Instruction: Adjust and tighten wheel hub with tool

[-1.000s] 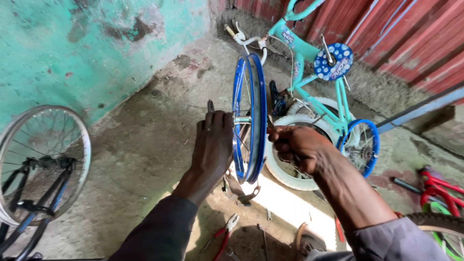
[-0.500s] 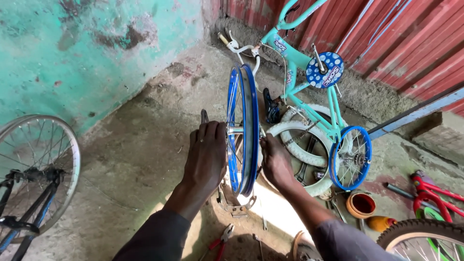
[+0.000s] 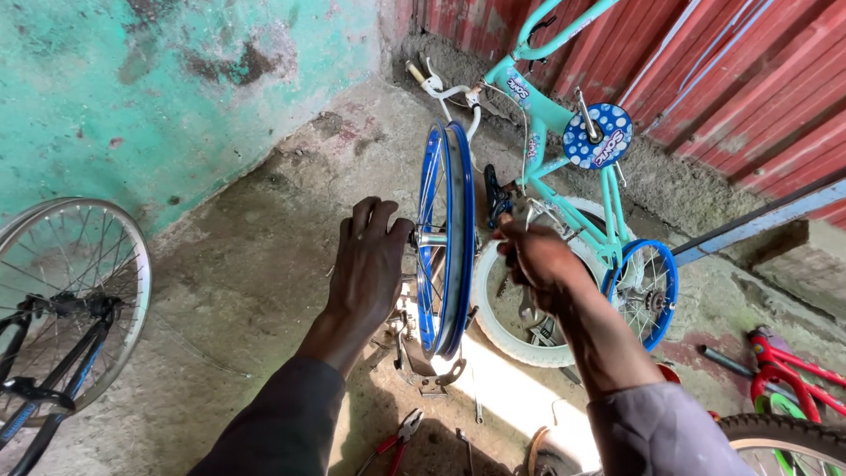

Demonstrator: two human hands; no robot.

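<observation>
Two hands (image 3: pixel 370 264) flanking blue rim (image 3: pixel 448 238)

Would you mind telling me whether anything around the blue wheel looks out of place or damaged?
The turquoise bicycle lies upside down, with a loose white tyre leaning against it. Red-handled pliers lie on the floor. The left hand steadies the bare blue wheel rim.

Open concrete floor (image 3: pixel 256 291) left of the blue rim (image 3: pixel 445 238). Right side's crowded: white tyre (image 3: pixel 493 335) and turquoise bike (image 3: pixel 564 150) block passage. Pliers (image 3: pixel 397 436) lie below.
</observation>
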